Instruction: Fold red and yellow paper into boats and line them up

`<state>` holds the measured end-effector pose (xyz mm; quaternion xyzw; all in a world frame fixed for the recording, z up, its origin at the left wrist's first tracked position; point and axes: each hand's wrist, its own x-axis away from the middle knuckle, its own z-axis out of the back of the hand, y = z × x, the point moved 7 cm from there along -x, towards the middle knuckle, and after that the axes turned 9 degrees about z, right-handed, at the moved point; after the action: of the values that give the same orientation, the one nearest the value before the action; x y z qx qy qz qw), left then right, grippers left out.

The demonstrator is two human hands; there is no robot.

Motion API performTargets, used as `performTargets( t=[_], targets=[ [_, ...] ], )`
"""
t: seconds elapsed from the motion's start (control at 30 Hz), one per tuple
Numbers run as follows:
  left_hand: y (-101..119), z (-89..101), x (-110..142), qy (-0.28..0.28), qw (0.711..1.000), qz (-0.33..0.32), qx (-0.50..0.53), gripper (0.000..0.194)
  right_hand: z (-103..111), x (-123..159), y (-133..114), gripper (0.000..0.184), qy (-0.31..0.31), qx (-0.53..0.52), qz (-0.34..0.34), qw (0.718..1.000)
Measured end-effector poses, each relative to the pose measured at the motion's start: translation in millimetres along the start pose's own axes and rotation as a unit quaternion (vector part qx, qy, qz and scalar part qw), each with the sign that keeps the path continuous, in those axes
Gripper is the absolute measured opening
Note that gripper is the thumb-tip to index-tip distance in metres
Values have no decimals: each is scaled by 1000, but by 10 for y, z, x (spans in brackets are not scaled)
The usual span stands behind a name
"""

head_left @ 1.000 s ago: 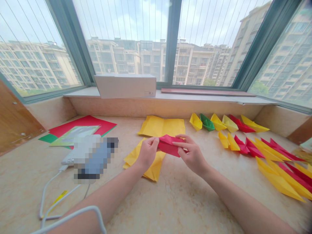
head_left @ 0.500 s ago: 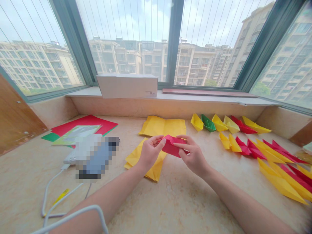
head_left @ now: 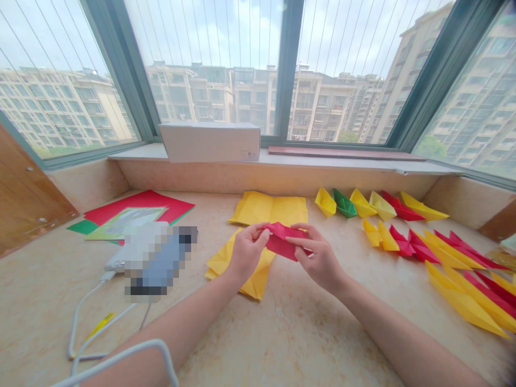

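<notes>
A folded piece of red paper [head_left: 284, 244] is held up between my two hands, above the counter. My left hand [head_left: 249, 248] pinches its left end between thumb and fingers. At the right end, my right hand [head_left: 316, 248] grips the paper, with fingers over the front; part of the paper is hidden behind them. Below and behind my left hand lies a creased yellow paper [head_left: 258, 277], partly covered by the hand. Just beyond the red paper, another yellow sheet [head_left: 270, 208] with a middle crease lies flat.
Folded paper boats in yellow, green and red stand in rows at the right, such as a green boat [head_left: 344, 203]. Red sheets [head_left: 141, 201] lie at the left near a blurred device [head_left: 165, 263] and a white cable [head_left: 161, 349]. A white box [head_left: 212, 142] sits on the sill.
My left thumb and fingers have shifted slightly left along the red paper, and its raised top fold looks flatter. My right hand stays in nearly the same place.
</notes>
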<state>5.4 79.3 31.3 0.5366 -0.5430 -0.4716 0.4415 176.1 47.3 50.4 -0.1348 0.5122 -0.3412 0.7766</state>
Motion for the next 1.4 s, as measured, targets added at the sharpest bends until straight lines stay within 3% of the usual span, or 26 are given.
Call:
performTargets(
  t=[0.27, 0.77, 1.4],
  targets=[
    [-59, 5, -19, 4, 997, 39, 67, 38, -21, 11, 10, 40, -6, -7, 1, 1000],
    [-21, 52, -13, 27, 998, 19, 52, 38, -31, 10, 67, 40, 6, -54, -43, 998],
    [-66, 48, -33, 23, 995, 48, 83, 39, -26, 8, 57, 38, 7, -52, -39, 998]
  ],
)
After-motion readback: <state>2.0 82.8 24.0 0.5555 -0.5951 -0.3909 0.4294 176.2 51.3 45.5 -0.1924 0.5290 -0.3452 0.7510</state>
